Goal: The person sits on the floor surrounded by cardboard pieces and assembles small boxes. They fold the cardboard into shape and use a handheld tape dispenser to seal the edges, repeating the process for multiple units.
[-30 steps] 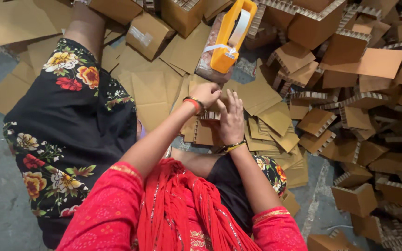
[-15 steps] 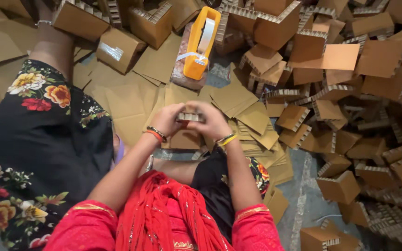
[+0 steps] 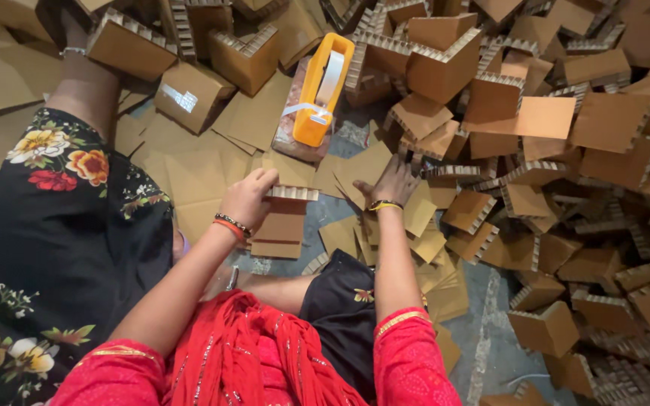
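My left hand (image 3: 250,197) grips a small stack of folded brown cardboard pieces (image 3: 283,222) by its corrugated top edge, low over the floor in front of my knees. My right hand (image 3: 391,183) lies flat with fingers spread on a loose heap of flat cardboard pieces (image 3: 415,218) just right of the stack. Both wrists wear bangles. An orange tape dispenser (image 3: 321,90) with a clear tape roll rests on a brick-like block beyond my hands.
Piles of folded corrugated boxes (image 3: 566,150) fill the right side and the far edge. Flat cardboard sheets (image 3: 189,173) cover the floor at left. Another person in a black floral garment (image 3: 54,218) sits close on my left, an arm stretched toward the far boxes.
My hands, together on one small cardboard piece, have parted: the left keeps the stack, the right has moved right onto the loose pieces. The view has tilted, bringing the dispenser nearer centre.
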